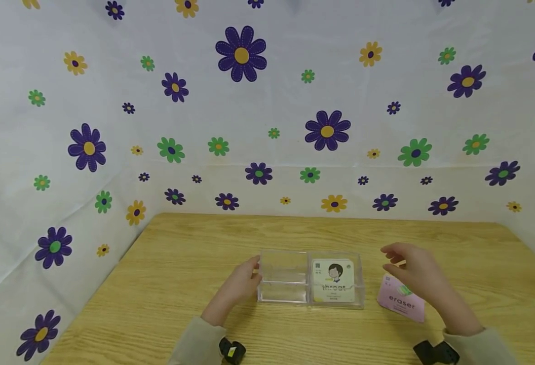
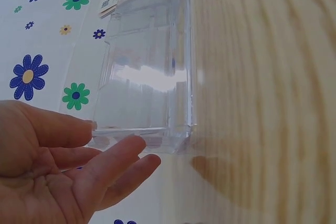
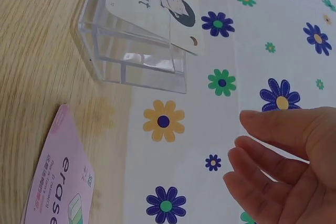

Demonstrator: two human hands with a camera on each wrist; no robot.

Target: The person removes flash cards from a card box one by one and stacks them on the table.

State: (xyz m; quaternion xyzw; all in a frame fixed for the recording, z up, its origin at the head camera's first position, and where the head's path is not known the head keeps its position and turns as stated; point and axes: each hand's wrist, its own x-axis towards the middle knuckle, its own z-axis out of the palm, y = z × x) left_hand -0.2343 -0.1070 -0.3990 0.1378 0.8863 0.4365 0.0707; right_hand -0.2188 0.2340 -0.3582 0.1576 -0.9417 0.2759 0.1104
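Observation:
A clear plastic box with two compartments (image 1: 283, 293) stands on the wooden table. Its right compartment contains cards, the front one a pale "throat" card (image 1: 333, 291) with a drawn head. The left compartment holds nothing. My left hand (image 1: 240, 284) is at the box's left end, thumb and fingertips right at the end wall, fingers loosely bent. A pink "eraser" card (image 1: 397, 302) lies flat to the right of the box. Above it hovers my right hand (image 1: 415, 266), thumb and fingers apart, with nothing between them.
The wooden table (image 1: 181, 243) meets a white cloth (image 1: 276, 96) with printed flowers behind it and at both sides. Dark wrist-worn devices sit at both sleeves, the left one (image 1: 232, 351) low over the table.

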